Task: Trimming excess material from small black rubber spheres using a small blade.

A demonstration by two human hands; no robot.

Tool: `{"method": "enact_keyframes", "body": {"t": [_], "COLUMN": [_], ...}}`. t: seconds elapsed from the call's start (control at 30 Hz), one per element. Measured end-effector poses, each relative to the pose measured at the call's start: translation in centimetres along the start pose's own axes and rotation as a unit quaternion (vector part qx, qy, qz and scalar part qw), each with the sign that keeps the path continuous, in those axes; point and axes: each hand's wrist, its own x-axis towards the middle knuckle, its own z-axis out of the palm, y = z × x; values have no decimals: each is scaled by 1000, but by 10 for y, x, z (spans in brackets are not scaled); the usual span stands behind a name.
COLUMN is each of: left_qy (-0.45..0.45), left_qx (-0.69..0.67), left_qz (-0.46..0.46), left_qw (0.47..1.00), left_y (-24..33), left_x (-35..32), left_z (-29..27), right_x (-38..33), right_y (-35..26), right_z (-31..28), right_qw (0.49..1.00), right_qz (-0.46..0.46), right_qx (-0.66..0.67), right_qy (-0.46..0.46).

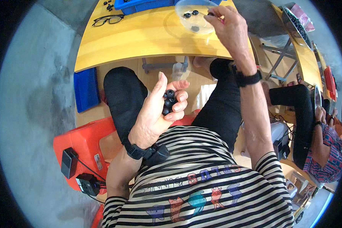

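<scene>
Far left: grey concrete floor [34, 114], with a blue tray [86, 90] lying flat just beside the edge of the yellow wooden table [140, 38]. Lower left: an orange plastic stool [85, 146], a black power adapter [69, 162] and a second black plug [88, 184] against its side, thin cables trailing.

On the table's left part: black-rimmed glasses [108, 19], folded open, near a blue bin [140, 5] at the far edge.

Centre: left hand [159, 114] raised above the lap, palm turned up, fingers curled and pressed around a small black fitting [168, 102], thumb straight and pointing up. Fitting upright, rounded top poking out above the fingertips, held well short of the table. Black band on that wrist.

Right of centre: clear plastic dish [195, 17] on the table, a few small black parts [190, 14] loose inside. Right hand [228, 28] stretched out over the dish's right rim, thumb and forefinger pinching a small black piece [210, 14] just above the dish. Black watch [247, 79] on that wrist.

Far right: another person's arm [325, 146] in a patterned red sleeve, seated at a neighbouring yellow table [306, 57], a dark bowl [296, 24] of small black items on it.
</scene>
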Motion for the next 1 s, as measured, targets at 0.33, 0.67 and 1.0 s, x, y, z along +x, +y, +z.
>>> {"method": "enact_keyframes", "body": {"t": [0.33,0.67,1.0], "left_qy": [-5,154,73], "left_qx": [19,103,152], "left_qz": [9,77,50], "left_qw": [1000,980,984], "left_y": [0,-8,-7], "left_x": [1,-5,-3], "left_z": [-8,9,-12], "right_x": [-17,-74,-85], "right_y": [-53,-118,-104], "right_z": [-27,-44,-44], "right_qw": [984,918,936], "right_qz": [75,-36,29], "right_qx": [134,193,226], "right_qy": [-91,-344,-266]}}
